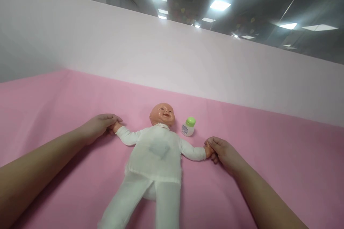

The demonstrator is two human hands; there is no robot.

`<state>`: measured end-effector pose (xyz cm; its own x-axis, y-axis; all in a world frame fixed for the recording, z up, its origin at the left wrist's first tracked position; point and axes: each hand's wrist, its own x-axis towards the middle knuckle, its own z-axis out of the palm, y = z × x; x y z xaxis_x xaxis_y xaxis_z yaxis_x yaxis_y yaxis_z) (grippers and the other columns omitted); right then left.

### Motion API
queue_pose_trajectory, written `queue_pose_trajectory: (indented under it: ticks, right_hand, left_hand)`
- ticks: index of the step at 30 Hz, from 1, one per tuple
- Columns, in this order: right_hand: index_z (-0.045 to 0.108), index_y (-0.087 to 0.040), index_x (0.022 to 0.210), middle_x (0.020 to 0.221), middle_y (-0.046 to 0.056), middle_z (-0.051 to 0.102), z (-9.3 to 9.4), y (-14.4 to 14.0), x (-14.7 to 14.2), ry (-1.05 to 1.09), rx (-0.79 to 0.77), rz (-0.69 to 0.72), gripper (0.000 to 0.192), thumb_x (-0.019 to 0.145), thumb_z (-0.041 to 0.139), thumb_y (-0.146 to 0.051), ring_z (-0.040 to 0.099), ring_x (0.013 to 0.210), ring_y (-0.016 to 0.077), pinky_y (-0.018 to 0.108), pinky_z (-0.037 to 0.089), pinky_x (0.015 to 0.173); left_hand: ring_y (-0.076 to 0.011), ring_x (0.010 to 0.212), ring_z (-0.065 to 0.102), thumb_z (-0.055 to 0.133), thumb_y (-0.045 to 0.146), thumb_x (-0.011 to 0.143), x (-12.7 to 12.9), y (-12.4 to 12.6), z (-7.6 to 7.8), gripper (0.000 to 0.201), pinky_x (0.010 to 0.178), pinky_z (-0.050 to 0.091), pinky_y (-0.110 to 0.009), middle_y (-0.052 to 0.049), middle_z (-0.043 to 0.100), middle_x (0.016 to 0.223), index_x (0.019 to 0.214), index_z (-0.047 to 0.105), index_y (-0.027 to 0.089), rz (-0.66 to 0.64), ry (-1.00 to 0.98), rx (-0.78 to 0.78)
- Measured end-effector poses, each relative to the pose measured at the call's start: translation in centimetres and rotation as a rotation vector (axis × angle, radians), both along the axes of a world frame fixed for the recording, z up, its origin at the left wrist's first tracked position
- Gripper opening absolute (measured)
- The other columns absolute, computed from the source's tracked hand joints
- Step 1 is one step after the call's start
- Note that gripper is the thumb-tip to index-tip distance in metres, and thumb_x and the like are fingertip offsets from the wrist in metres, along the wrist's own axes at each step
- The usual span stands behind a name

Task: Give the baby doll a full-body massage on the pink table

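A baby doll (156,150) with a hard plastic head and a white cloth body lies on its back, its arms stretched out to both sides. My left hand (99,127) is closed around the doll's hand on the left. On the other side, my right hand (223,152) pinches the doll's other hand between thumb and fingers. Close to the doll's head, on the right, stands a small clear bottle (188,127) with a green cap; neither hand touches it. The doll's feet lie beyond the bottom edge of the view.
A pink cloth (268,143) covers the surface under the doll, with some folds at the left. Behind it rises a plain white partition (161,57). Beyond that, lit ceiling panels (220,5) show against a dark background.
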<state>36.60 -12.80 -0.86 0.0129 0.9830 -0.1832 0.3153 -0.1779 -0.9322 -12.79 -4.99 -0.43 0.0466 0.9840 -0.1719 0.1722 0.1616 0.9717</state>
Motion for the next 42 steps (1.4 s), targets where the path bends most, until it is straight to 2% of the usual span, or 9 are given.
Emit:
queue_pose_trajectory:
  ticks: [3, 9, 18, 22, 26, 30, 35, 38, 42]
  right_hand:
    - [0.066, -0.019, 0.094, 0.054, -0.003, 0.054, -0.2, 0.1, 0.3, -0.027, -0.007, 0.0, 0.048, 0.091, 0.057, -0.066, 0.046, 0.047, 0.0119, 0.026, 0.032, 0.047]
    - [0.066, -0.018, 0.117, 0.068, 0.001, 0.064, -0.4, 0.2, 0.9, 0.138, -0.028, -0.001, 0.052, 0.085, 0.071, -0.058, 0.053, 0.054, 0.0131, 0.028, 0.042, 0.053]
    - [0.068, -0.019, 0.121, 0.079, 0.005, 0.069, 0.4, -0.2, 1.1, 0.239, -0.073, 0.022, 0.055, 0.077, 0.083, -0.049, 0.057, 0.062, 0.0156, 0.032, 0.048, 0.062]
    - [0.067, -0.02, 0.115, 0.081, 0.004, 0.068, 0.6, -0.3, 0.9, 0.21, -0.059, 0.045, 0.052, 0.075, 0.085, -0.047, 0.056, 0.061, 0.0142, 0.031, 0.046, 0.06]
    - [0.064, -0.02, 0.098, 0.07, -0.002, 0.06, 0.6, -0.3, 0.4, 0.172, -0.046, 0.035, 0.04, 0.077, 0.083, -0.048, 0.05, 0.056, 0.0115, 0.028, 0.041, 0.055]
    - [0.06, -0.02, 0.087, 0.064, -0.004, 0.056, 0.7, -0.4, 0.1, 0.11, -0.037, 0.034, 0.037, 0.08, 0.079, -0.052, 0.046, 0.054, 0.0112, 0.026, 0.037, 0.052]
    - [0.057, -0.022, 0.082, 0.055, -0.006, 0.049, 0.4, -0.3, 0.1, 0.084, -0.021, -0.003, 0.042, 0.084, 0.071, -0.061, 0.042, 0.049, 0.0112, 0.025, 0.032, 0.048]
    - [0.058, -0.021, 0.079, 0.056, -0.004, 0.051, 0.1, -0.1, 0.3, 0.081, 0.003, -0.011, 0.045, 0.088, 0.064, -0.064, 0.043, 0.049, 0.011, 0.025, 0.032, 0.048]
    - [0.064, -0.02, 0.091, 0.062, -0.002, 0.057, -0.1, 0.0, 0.5, 0.115, 0.008, -0.019, 0.043, 0.088, 0.064, -0.063, 0.046, 0.05, 0.0113, 0.025, 0.035, 0.048]
  left_hand:
    - [-0.0176, 0.061, 0.059, 0.074, 0.047, 0.069, 0.2, -0.1, 0.2, 0.039, 0.053, 0.048, -0.027, -0.01, 0.076, 0.09, 0.095, 0.076, 0.017, 0.028, -0.024, -0.007]
    - [-0.0164, 0.058, 0.057, 0.074, 0.04, 0.065, 0.3, -0.1, 0.3, 0.04, 0.051, 0.046, -0.026, -0.008, 0.075, 0.084, 0.098, 0.076, 0.017, 0.043, -0.043, -0.024]
    - [-0.0196, 0.066, 0.062, 0.078, 0.041, 0.061, 0.5, -0.3, 0.6, 0.046, 0.054, 0.05, -0.027, -0.009, 0.076, 0.091, 0.101, 0.076, 0.018, 0.039, -0.02, -0.011]
    - [-0.0187, 0.064, 0.061, 0.077, 0.041, 0.062, 0.5, -0.2, 0.4, 0.044, 0.053, 0.05, -0.026, -0.008, 0.075, 0.086, 0.099, 0.076, 0.018, 0.047, 0.0, -0.005]
    - [-0.0171, 0.06, 0.058, 0.075, 0.04, 0.065, 0.6, -0.2, 0.4, 0.039, 0.051, 0.049, -0.026, -0.006, 0.073, 0.08, 0.097, 0.076, 0.018, 0.049, 0.019, 0.012]
    - [-0.0178, 0.058, 0.058, 0.075, 0.041, 0.066, 0.5, -0.1, 0.3, 0.035, 0.05, 0.048, -0.027, -0.006, 0.072, 0.078, 0.093, 0.077, 0.02, 0.042, 0.056, 0.033]
    - [-0.0183, 0.058, 0.058, 0.074, 0.042, 0.065, 0.5, -0.1, 0.3, 0.035, 0.052, 0.05, -0.028, -0.006, 0.073, 0.08, 0.092, 0.076, 0.02, 0.035, 0.056, 0.034]
    - [-0.0179, 0.058, 0.057, 0.074, 0.043, 0.064, 0.5, -0.1, 0.3, 0.037, 0.052, 0.049, -0.028, -0.006, 0.073, 0.081, 0.093, 0.077, 0.02, 0.035, 0.053, 0.029]
    - [-0.017, 0.057, 0.056, 0.074, 0.044, 0.067, 0.5, 0.0, 0.1, 0.037, 0.05, 0.047, -0.026, -0.006, 0.073, 0.078, 0.093, 0.077, 0.019, 0.04, 0.048, 0.024]
